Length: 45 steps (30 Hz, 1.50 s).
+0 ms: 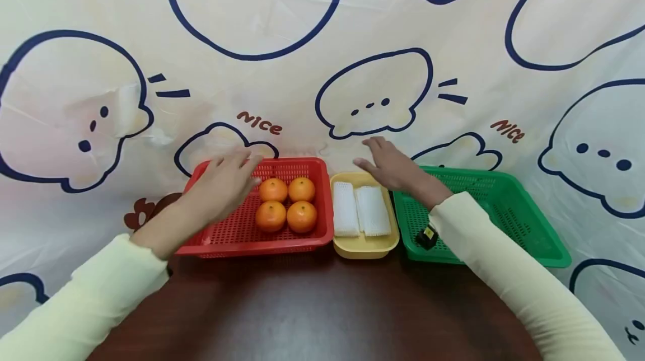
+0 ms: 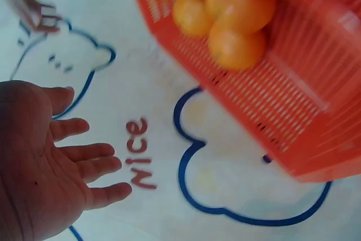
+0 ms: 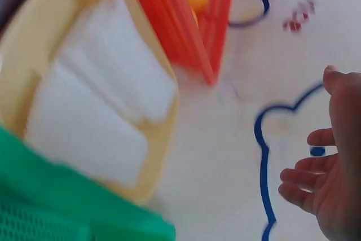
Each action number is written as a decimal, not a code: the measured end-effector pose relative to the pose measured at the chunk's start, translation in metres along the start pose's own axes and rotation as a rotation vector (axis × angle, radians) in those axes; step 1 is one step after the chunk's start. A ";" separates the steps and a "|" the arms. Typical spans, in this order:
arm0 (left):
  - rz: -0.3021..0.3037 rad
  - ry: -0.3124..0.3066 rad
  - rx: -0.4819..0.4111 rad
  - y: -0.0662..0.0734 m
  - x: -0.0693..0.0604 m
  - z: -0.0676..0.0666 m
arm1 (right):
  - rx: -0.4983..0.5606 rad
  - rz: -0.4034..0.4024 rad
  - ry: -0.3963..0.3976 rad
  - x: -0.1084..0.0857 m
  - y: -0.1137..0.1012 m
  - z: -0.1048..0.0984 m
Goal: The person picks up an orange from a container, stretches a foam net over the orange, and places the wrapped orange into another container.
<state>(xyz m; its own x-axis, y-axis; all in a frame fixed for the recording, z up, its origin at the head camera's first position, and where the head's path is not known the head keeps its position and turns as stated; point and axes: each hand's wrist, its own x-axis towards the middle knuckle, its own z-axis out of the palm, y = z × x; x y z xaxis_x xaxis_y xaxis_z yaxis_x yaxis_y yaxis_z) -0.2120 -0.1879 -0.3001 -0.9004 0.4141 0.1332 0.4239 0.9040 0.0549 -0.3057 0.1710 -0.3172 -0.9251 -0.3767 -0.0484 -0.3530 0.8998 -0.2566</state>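
Observation:
Several oranges sit grouped at the right side of a red plastic basket. My left hand hovers over that basket's left part, fingers extended, holding nothing; the left wrist view shows its palm and spread fingers. To the right, a yellow tray contains two white foam mesh sleeves lying side by side. Above the tray's far right end is my right hand, with its fingers loosely extended and nothing in them. A green basket stands under my right forearm.
A dark brown table carries the containers, which stand in a row. Behind them hangs a pale cloth printed with blue outlines. The black wrist camera shows below my right sleeve, over the green basket.

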 end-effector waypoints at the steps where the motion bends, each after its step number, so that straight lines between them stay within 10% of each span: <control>1: 0.001 -0.003 -0.008 0.000 -0.008 0.004 | 0.005 -0.023 0.006 -0.001 -0.006 0.004; 11: -0.078 -0.013 -0.131 -0.026 -0.087 0.055 | 0.109 -0.207 -0.020 -0.001 -0.056 0.065; 18: -0.095 0.026 -0.153 -0.041 -0.123 0.078 | -0.040 -0.299 -0.121 0.017 -0.082 0.098; 34: -0.131 0.046 -0.126 -0.044 -0.133 0.098 | -0.201 -0.216 -0.243 0.043 -0.116 0.128; 45: -0.150 0.044 -0.135 -0.041 -0.128 0.100 | -0.298 -0.255 -0.184 0.044 -0.116 0.143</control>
<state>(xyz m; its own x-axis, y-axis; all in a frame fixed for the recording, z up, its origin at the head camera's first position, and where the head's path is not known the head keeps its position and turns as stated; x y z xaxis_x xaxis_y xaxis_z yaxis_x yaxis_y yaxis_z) -0.1246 -0.2676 -0.4185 -0.9506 0.2682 0.1565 0.2972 0.9316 0.2092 -0.2859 0.0186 -0.4280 -0.7719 -0.6041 -0.1980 -0.6172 0.7867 0.0061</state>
